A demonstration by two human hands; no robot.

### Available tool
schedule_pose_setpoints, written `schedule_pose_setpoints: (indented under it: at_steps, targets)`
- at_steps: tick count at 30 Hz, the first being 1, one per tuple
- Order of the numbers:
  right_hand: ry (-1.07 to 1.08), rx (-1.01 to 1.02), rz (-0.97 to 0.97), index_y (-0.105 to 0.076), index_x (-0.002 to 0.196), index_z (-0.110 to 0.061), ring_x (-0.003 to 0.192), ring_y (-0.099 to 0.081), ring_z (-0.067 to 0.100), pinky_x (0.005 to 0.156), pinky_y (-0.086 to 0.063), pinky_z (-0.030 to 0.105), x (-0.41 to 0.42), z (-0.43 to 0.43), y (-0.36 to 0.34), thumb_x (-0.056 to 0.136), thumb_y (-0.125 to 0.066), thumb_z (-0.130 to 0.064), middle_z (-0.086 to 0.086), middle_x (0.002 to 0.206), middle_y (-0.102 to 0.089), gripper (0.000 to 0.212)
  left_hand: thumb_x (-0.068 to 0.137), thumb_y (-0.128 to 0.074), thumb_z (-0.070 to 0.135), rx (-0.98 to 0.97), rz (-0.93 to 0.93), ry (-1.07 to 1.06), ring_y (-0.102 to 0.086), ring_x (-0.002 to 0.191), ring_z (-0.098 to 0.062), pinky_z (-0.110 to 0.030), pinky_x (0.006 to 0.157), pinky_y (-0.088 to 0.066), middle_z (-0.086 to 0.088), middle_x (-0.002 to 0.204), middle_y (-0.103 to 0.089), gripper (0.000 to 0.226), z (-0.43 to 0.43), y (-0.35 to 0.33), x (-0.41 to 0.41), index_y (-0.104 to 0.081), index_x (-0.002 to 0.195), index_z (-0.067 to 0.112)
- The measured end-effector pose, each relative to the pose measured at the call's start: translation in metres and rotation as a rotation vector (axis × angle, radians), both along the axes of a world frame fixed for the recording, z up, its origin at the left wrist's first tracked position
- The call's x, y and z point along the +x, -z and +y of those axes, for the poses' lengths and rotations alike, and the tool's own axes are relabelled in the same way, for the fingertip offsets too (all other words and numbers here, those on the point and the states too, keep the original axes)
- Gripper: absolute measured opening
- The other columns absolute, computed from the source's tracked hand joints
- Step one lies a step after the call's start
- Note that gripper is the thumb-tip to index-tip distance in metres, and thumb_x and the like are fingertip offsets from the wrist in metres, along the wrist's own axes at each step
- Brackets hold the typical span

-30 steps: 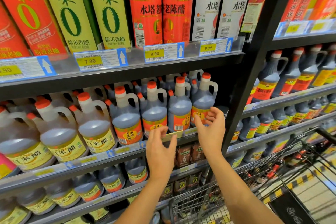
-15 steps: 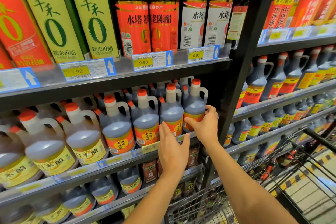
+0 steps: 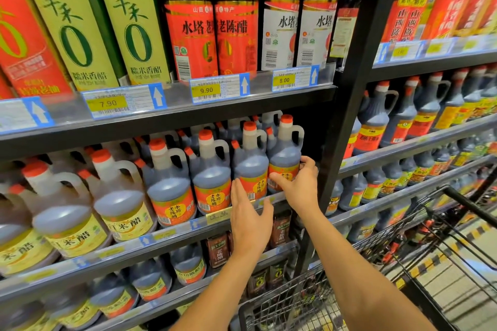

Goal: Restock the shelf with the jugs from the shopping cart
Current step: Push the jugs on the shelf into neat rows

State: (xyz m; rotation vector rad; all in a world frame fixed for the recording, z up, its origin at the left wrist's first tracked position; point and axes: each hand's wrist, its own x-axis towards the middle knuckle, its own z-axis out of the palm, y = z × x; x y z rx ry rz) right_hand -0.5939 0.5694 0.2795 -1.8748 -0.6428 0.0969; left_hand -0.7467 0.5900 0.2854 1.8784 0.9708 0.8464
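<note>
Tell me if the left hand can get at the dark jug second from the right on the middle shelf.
Probably yes. The left hand is open in front of the second jug, fingertips at its label, with nothing between them. The right hand grips the end jug beside it, clear of the path.

The left forearm [image 3: 215,295] and right forearm [image 3: 357,271] reach up and forward, side by side. The left hand [image 3: 248,212] is flat, fingers straight, thumb spread. The right hand [image 3: 301,188] curls thumb and fingers around a jug [image 3: 284,154].
</note>
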Motion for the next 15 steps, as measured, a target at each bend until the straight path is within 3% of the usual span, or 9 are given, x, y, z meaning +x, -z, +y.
schedule_pose_setpoints:
  at_steps: [4,10,13,15]
  targets:
    - [-0.009,-0.031,-0.052,-0.037,0.148,-0.011,0.127,-0.053,0.034,0.103,-0.049,0.047,0.004,0.002,0.004,0.086,-0.080,-0.028,0.015,0.142,-0.048,0.077,0.099,-0.056,0.032,0.025,0.009,0.012,-0.007,0.153,-0.011,-0.026,0.118,-0.016,0.006,0.167,-0.004,0.080,0.004,0.005,-0.002,-0.005,0.159,0.019]
    - [-0.073,-0.087,-0.048,-0.016,0.160,-0.015,0.137,-0.050,0.032,0.106,-0.049,0.054,0.010,0.001,0.011,0.095,-0.069,-0.034,0.011,0.153,-0.045,0.086,0.100,-0.055,0.032,0.034,0.029,0.032,-0.009,0.153,-0.012,-0.029,0.119,-0.018,0.006,0.167,-0.007,0.076,0.005,0.007,-0.007,-0.009,0.159,0.019]
    - [-0.088,-0.126,-0.059,-0.017,0.159,-0.010,0.136,-0.050,0.031,0.107,-0.049,0.052,0.010,-0.002,0.014,0.096,-0.067,-0.032,0.012,0.153,-0.046,0.083,0.099,-0.055,0.029,0.078,0.039,0.039,-0.028,0.145,-0.014,-0.028,0.114,-0.029,0.003,0.158,-0.028,0.064,0.007,0.007,-0.014,-0.027,0.155,0.016]
    - [-0.098,-0.180,-0.130,-0.026,0.155,-0.008,0.129,-0.056,0.032,0.102,-0.052,0.051,0.008,-0.008,0.016,0.096,-0.067,-0.031,0.015,0.145,-0.052,0.076,0.098,-0.056,0.026,0.171,0.061,0.048,-0.043,0.132,-0.012,-0.029,0.110,-0.038,0.006,0.141,-0.043,0.048,0.009,0.009,-0.022,-0.043,0.143,0.017]
